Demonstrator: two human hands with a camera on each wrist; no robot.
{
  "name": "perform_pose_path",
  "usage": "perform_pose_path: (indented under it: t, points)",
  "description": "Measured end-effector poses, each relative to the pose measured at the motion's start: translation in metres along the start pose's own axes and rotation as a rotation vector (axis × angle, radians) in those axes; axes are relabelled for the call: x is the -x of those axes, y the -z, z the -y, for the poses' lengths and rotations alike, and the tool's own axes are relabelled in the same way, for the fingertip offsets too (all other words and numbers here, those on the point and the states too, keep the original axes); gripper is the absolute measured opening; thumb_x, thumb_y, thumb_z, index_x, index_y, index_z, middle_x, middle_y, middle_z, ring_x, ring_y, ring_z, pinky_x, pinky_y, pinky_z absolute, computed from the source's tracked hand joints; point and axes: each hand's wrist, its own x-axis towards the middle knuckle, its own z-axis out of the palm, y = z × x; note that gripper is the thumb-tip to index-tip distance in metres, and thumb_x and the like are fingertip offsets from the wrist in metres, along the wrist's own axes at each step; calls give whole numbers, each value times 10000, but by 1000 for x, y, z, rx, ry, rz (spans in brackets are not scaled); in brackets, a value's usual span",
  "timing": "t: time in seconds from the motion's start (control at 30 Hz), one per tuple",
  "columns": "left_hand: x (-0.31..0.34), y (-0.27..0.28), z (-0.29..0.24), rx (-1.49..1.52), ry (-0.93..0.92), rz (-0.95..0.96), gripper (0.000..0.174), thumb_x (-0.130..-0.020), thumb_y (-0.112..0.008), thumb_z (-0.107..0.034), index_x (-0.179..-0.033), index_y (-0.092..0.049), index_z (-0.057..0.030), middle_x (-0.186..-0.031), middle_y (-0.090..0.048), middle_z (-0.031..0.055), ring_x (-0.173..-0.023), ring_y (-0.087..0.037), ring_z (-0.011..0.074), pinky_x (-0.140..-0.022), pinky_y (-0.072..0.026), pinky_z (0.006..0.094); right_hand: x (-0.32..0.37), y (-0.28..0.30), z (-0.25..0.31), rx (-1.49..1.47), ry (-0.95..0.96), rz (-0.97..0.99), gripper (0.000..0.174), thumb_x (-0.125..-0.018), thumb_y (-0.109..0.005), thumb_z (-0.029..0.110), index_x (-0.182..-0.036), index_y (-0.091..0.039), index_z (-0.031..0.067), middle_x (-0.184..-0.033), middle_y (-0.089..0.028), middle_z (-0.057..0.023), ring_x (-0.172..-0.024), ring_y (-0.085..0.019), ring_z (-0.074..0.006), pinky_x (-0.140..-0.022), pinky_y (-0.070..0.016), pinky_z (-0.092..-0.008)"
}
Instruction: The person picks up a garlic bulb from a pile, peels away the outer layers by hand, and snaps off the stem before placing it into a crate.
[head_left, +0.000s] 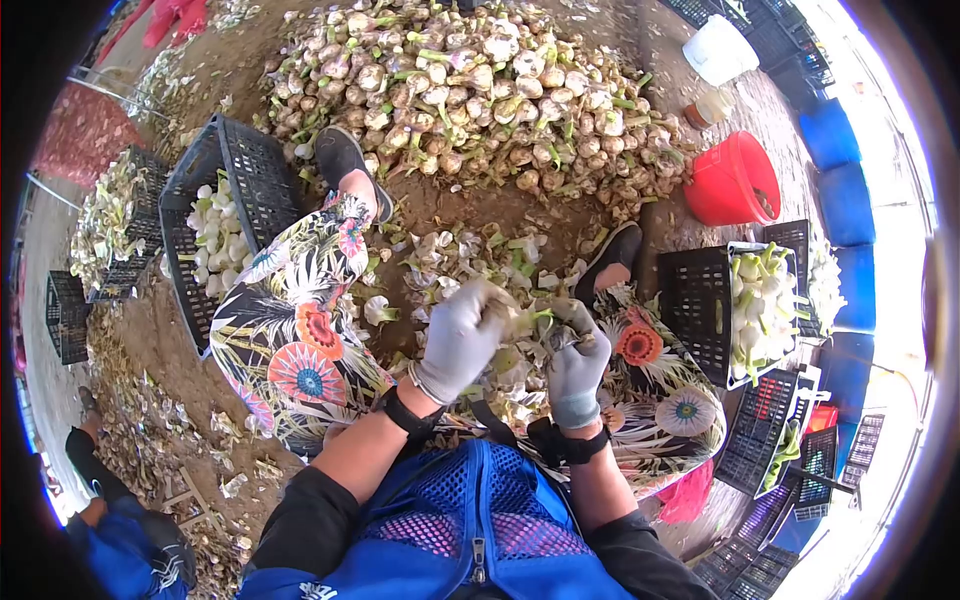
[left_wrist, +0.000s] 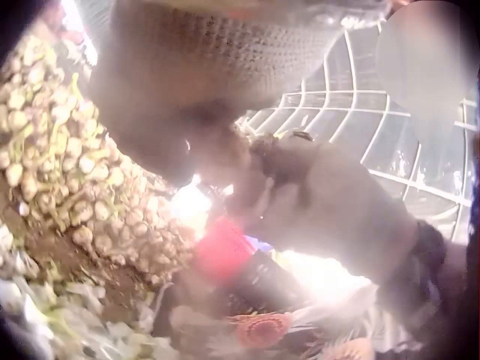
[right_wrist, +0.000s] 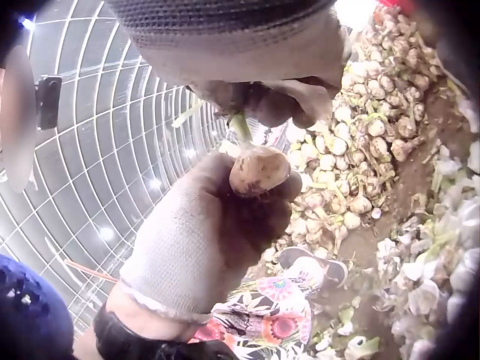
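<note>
Both hands wear pale gloves and meet over the lap. In the right wrist view a garlic bulb with brownish outer skin and a short green stem shows between them. My left hand grips the bulb from below, its fingers curled behind it. At the stem end, my right hand pinches the green stem with curled fingers. The left wrist view is blurred and glary; there the left hand fills the top and the right hand faces it, hiding most of the bulb.
A large heap of unpeeled garlic lies ahead, with loose peelings between the feet. Black crates of cleaned garlic stand left and right. A red bucket is at the right; another person is at lower left.
</note>
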Motion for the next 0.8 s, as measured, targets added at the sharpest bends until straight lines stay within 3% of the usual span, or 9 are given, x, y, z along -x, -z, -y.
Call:
perform_pose_path:
  t: [0.13, 0.2, 0.33, 0.4, 0.43, 0.57, 0.67, 0.73, 0.8]
  points:
    - [-4, 19, 18, -158, 260, 56, 121, -937, -625, -119, -936, -633, 2, -709, -634, 108, -644, -604, 113, -613, -494, 308, -2, 14, -1, -257, 8, -14, 248, -925, -592, -2, -1163, -625, -67, -1088, -678, -108, -975, -645, -171, -893, -522, -301]
    - [0, 26, 62, -467, 149, 139, 146, -951, -611, -139, -970, -643, 3, -697, -628, 92, -622, -585, 94, -608, -491, 290, -5, 13, 13, -338, -17, -14, 270, -930, -600, 27, -1182, -610, -69, -1106, -677, -124, -983, -652, -193, -910, -524, -316]
    - [0, 30, 50, 58, 370, 217, 274, -947, -657, -270, -1040, -661, -13, -688, -644, 90, -688, -643, 130, -668, -507, 306, -9, 20, 11, -135, 56, -22, 276, -936, -625, 60, -1182, -611, -64, -1140, -667, -96, -979, -639, -152, -880, -522, -293]
    - [-7, 22, 19, 528, 304, 277, 225, -1003, -589, -169, -1151, -636, -7, -825, -661, -24, -694, -609, 72, -640, -499, 225, -7, 12, 18, -20, 179, 25, 293, -864, -518, -138, -1088, -665, -21, -1078, -646, -42, -833, -587, -62, -736, -487, -192]
    - [-11, 19, 6, 355, 334, 323, 199, -998, -570, -133, -1141, -620, -3, -827, -647, -11, -699, -587, 62, -654, -492, 219, -7, 9, 18, 153, 250, 60, 416, -794, -461, -190, -1094, -673, 6, -1115, -630, -47, -810, -582, -64, -695, -477, -193]
    - [-10, 4, 1, 398, 391, 385, 254, -960, -566, -126, -1171, -619, 5, -847, -696, 37, -766, -631, 83, -697, -514, 246, -8, -2, 31, 723, 616, 258, 518, -614, -584, -123, -1104, -674, 17, -1101, -635, -154, -998, -627, -318, -846, -524, -349]
    - [-5, 6, -8, 257, 327, 386, 277, -957, -552, -105, -1205, -614, 0, -892, -699, 41, -787, -631, 86, -723, -516, 243, -5, 4, 21, 607, 463, 226, 505, -617, -580, -121, -1095, -676, 12, -1090, -633, -163, -1003, -625, -327, -861, -516, -331]
    - [0, 6, 2, 378, 344, 361, 272, -957, -524, -52, -1209, -611, 4, -971, -676, 33, -825, -629, 79, -738, -520, 241, -4, 8, 17, 529, 432, 195, 419, -701, -614, -115, -1098, -676, 3, -1060, -654, -120, -974, -640, -258, -847, -505, -299]
    - [1, 12, 4, 494, 353, 336, 280, -957, -497, 1, -1213, -609, 7, -1050, -653, 25, -863, -627, 72, -753, -525, 239, -5, 13, 16, 65, 69, 28, 274, -828, -638, -75, -1092, -678, -13, -1020, -675, -54, -925, -622, -141, -825, -486, -257]
